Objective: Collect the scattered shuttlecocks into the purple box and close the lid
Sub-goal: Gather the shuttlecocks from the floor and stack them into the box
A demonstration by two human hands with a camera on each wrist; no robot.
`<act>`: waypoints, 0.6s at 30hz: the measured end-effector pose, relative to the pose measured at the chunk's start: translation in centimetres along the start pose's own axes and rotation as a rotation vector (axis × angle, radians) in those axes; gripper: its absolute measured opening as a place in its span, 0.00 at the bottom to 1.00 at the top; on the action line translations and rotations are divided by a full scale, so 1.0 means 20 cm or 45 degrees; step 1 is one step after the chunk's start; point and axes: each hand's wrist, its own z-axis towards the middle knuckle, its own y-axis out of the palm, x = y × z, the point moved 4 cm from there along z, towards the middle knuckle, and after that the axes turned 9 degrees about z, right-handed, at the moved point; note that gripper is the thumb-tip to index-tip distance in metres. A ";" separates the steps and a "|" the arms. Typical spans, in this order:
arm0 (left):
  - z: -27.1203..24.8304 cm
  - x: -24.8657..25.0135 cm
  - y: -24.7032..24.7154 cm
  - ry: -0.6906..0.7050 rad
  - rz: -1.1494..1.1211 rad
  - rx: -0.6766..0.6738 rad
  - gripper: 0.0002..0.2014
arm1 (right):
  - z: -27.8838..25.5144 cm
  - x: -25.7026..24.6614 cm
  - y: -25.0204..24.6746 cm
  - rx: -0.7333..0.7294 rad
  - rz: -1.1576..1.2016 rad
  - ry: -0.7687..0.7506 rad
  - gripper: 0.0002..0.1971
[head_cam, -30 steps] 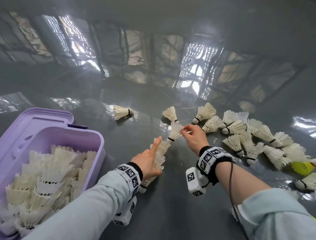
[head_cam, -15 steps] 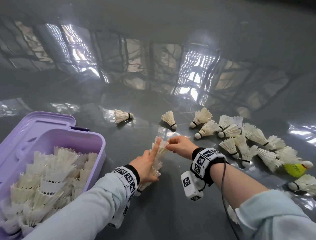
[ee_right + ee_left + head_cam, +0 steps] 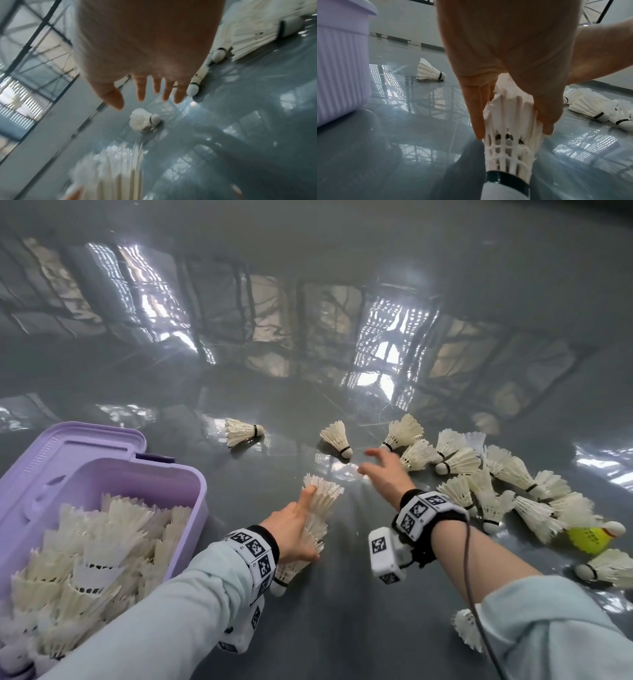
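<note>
Glossy grey floor [image 3: 342, 628], mid-collection: left hand [image 3: 291, 529] gripping a nested stack of shuttlecocks [image 3: 318, 501]; right hand [image 3: 383, 474] spread, empty, near a loose shuttlecock [image 3: 337, 438]. Purple box [image 3: 191, 484] at left, lid open, already heaped. Many scattered at right, some cut off by frame edge.
</note>
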 end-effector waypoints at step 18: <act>0.10 0.01 -0.01 0.037 0.005 0.075 0.58 | 0.21 0.25 -0.19 0.231 -0.351 0.240 0.10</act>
